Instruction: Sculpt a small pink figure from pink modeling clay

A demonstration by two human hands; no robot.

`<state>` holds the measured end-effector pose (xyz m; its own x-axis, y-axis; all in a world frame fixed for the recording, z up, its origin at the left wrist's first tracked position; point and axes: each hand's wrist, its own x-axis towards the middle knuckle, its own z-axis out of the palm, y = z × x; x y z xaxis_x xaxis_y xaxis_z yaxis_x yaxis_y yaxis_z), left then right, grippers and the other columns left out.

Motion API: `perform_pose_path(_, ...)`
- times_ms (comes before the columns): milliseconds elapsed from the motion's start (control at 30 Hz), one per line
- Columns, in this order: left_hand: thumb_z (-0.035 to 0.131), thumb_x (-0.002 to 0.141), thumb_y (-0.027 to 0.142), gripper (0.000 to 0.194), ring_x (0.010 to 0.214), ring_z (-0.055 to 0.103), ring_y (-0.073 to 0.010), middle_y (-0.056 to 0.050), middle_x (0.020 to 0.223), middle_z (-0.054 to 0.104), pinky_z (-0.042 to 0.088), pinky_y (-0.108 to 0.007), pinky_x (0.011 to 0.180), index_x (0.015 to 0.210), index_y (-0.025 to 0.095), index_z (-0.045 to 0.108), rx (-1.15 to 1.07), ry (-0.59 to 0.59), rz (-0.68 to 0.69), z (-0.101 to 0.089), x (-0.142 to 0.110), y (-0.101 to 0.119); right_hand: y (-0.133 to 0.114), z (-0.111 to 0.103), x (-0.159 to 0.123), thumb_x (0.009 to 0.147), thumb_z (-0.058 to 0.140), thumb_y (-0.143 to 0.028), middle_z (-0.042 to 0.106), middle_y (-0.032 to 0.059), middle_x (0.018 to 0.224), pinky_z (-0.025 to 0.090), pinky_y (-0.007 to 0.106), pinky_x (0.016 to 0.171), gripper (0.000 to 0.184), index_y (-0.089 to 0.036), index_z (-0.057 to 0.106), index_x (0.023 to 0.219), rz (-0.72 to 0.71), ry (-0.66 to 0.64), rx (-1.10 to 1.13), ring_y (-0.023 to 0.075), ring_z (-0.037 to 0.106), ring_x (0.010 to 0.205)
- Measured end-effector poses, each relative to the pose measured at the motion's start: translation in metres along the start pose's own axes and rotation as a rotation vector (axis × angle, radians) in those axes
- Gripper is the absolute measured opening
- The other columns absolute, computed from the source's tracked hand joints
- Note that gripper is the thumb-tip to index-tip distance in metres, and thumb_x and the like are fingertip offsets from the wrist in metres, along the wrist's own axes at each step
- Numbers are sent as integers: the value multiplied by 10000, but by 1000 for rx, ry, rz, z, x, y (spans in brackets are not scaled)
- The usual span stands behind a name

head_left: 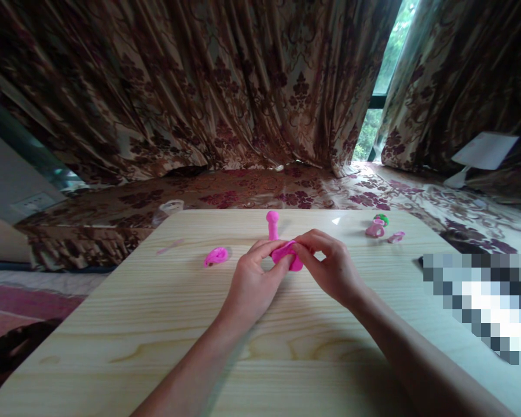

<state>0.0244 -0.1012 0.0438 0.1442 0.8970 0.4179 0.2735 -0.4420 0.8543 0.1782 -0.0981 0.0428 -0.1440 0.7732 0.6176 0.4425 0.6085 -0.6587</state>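
My left hand (255,277) and my right hand (330,265) meet over the middle of a light wooden table (156,324). Both pinch a soft pink lump of clay (286,257) between thumb and fingertips, the left from the left side, the right from above and the right. The lump rests on or just above the tabletop. Directly behind it a pink stick-shaped piece (272,224) stands upright. To the left lies a flat pink curled piece (216,256).
Small pink pieces (375,230) and a green-topped one (381,219) lie at the table's far right. A clear container (168,208) sits at the far left edge. Patterned curtains (226,87) and a patterned ledge stand behind the table. A blurred patch covers the right edge.
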Motion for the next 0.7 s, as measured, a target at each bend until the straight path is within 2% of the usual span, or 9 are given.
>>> perform_pose_path(67,592,775,260,262,931,601,-167,-38,1004,668,435,-284,865,1022,203,656,4,4,-34,-1,0,0,1,0,0,857,509,-203,577,18,741,433,229,594,139,-174,641,824,19,27,0,108,535,658)
perform_pose_path(233,562,795,253,195,863,620,-159,-26,881,687,443,-268,820,928,185,686,15,30,-57,-3,2,-2,2,1,0,851,528,-223,588,20,762,441,227,592,125,-167,637,831,58,20,43,110,546,672)
perform_pose_path(500,500,827,240,189,857,585,-157,-47,838,647,428,-268,810,815,157,669,-5,-1,27,-2,-1,0,3,6,-2,833,555,-222,592,17,765,453,244,615,105,-170,630,781,75,14,41,120,555,681)
perform_pose_path(700,478,831,232,192,809,574,-152,-52,827,639,425,-264,767,825,146,650,5,14,-3,-2,-3,-1,1,3,-4,838,566,-258,612,20,852,469,248,648,151,-205,643,956,115,-50,97,130,584,738)
